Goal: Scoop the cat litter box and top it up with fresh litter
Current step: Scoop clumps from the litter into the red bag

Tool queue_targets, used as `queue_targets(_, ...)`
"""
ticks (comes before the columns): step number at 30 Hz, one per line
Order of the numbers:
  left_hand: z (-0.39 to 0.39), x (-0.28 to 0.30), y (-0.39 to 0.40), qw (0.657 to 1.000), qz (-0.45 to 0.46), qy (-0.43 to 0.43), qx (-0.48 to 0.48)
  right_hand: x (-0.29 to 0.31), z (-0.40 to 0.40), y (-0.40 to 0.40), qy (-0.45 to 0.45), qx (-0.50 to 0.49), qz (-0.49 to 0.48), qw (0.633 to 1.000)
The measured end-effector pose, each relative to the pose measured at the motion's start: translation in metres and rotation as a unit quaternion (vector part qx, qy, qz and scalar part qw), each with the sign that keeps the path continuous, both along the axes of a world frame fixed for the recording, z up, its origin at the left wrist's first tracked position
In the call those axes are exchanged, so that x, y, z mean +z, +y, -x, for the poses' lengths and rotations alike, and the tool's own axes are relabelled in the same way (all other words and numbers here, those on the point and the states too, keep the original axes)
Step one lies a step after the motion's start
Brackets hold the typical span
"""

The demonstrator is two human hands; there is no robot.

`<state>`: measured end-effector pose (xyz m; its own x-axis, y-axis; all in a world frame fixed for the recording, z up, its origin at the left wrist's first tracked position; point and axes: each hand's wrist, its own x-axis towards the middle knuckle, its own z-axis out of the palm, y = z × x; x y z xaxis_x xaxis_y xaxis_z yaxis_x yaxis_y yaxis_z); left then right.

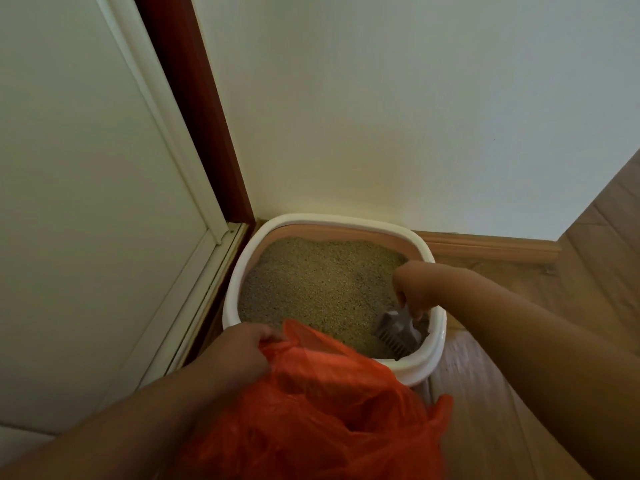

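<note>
orange bag [322, 410] hides litter box [434, 344] front, scoop [398, 332] handle in fingers [412, 299]

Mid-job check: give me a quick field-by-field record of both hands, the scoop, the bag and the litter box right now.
left hand: grips the edge of the orange plastic bag, held at the box's near rim
right hand: grips the handle of the grey scoop
scoop: slotted blade down in the litter at the box's near right corner
litter box: white rim, in the corner by the wall and door frame
litter: tan granules, uneven surface
clumps: none discernible
</note>
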<state>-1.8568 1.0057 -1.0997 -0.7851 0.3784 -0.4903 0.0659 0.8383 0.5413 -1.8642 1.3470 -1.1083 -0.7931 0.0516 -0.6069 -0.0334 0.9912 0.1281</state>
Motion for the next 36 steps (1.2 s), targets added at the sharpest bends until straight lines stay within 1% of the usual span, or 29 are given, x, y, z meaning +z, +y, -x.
queue_targets(7,-0.003,0.000,-0.001,1.000,0.011,-0.001,-0.016,-0.004,-0.017,0.023,0.008,-0.066,0.113,0.991)
queue_targets(10,-0.004,0.001,0.000,1.000,0.013,-0.010,-0.007,-0.020,-0.024,0.023,0.016,-0.116,0.172,0.978)
queue_targets(12,-0.005,0.001,0.000,1.000,0.013,-0.017,-0.002,-0.035,-0.030,0.016,0.019,-0.177,0.232,0.956)
queue_targets(14,-0.006,0.002,0.000,1.000,0.013,-0.020,-0.005,-0.048,-0.035,0.004,0.022,-0.243,0.294,0.924)
queue_targets(17,-0.006,0.001,-0.004,1.000,0.011,-0.023,-0.004,-0.063,-0.036,-0.017,0.029,-0.292,0.350,0.890)
queue_targets(21,-0.008,-0.001,-0.009,1.000,0.013,-0.027,-0.002,-0.078,-0.031,-0.053,0.053,-0.290,0.363,0.884)
queue_targets(24,-0.010,0.001,-0.015,0.999,-0.002,-0.035,0.002,-0.087,-0.019,-0.081,0.067,-0.300,0.375,0.875)
queue_targets(27,-0.010,0.003,-0.021,0.999,-0.007,-0.038,0.007,-0.092,-0.003,-0.105,0.078,-0.288,0.375,0.877)
queue_targets(31,-0.012,0.005,-0.031,0.999,-0.022,-0.040,0.012,-0.095,0.010,-0.128,0.081,-0.313,0.398,0.858)
queue_targets(33,-0.013,0.005,-0.036,0.999,-0.021,-0.035,0.015,-0.098,0.013,-0.132,0.081,-0.341,0.419,0.837)
queue_targets(36,-0.013,0.006,-0.041,0.999,-0.026,-0.028,0.019,-0.099,0.010,-0.131,0.085,-0.390,0.469,0.788)
